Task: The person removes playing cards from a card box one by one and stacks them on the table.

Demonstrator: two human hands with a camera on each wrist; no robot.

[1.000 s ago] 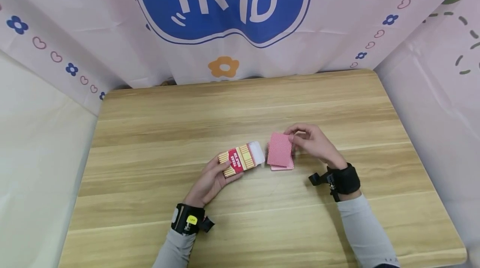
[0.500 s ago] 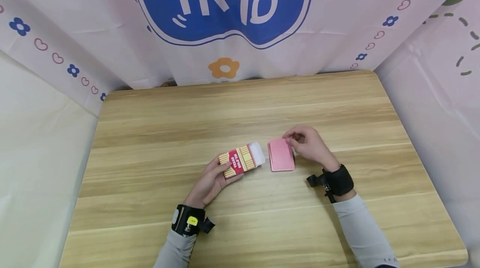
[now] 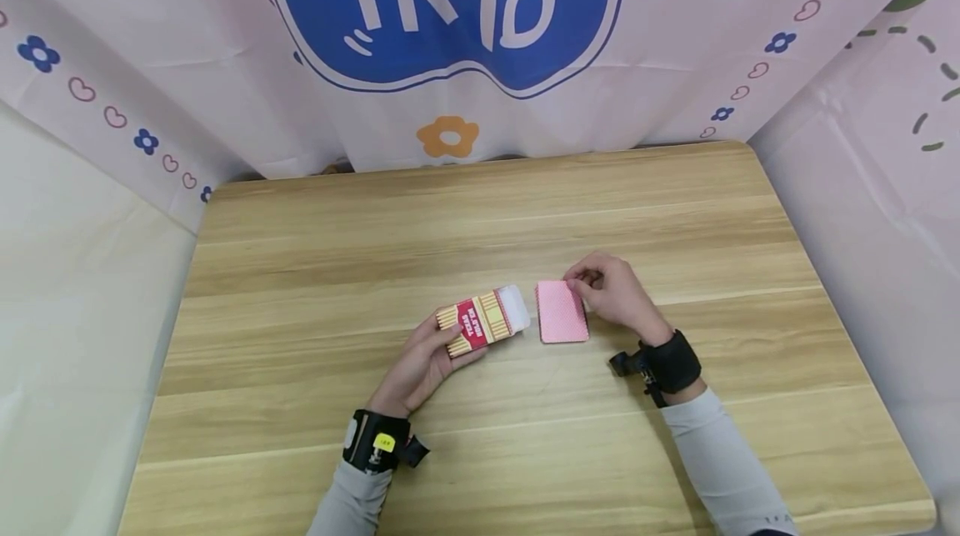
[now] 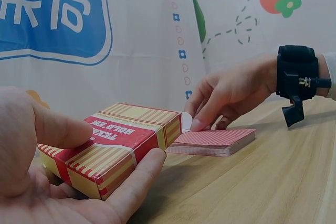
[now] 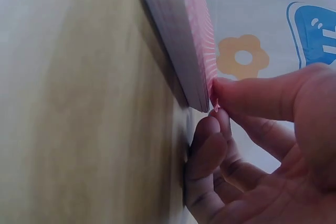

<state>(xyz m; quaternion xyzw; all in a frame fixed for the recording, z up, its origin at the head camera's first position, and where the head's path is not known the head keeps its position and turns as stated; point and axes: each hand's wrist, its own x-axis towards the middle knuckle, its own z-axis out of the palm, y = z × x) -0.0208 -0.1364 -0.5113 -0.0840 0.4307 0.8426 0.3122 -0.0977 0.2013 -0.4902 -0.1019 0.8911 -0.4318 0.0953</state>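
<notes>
A red and yellow striped card box, lettered "Texas Hold'em", lies in my left hand, thumb on top and fingers beneath. Its white flap stands out toward the right. Just beyond that flap, a squared deck of playing cards rests on the table, pink patterned backs up. My right hand is at the deck's far right corner. In the right wrist view, the thumb and a fingertip pinch the corner of the top playing card, slightly lifted from the cards under it. The other fingers curl beside the deck.
The wooden table extends around both hands. A white curtain with a blue emblem hangs along its far edge, and pale fabric borders the left side. Black wrist straps carry small cameras.
The upper cards, offset from the pile earlier, now line up with it. My right hand has shifted slightly left and toward me, still at the corner. The left hand and box have stayed put.
</notes>
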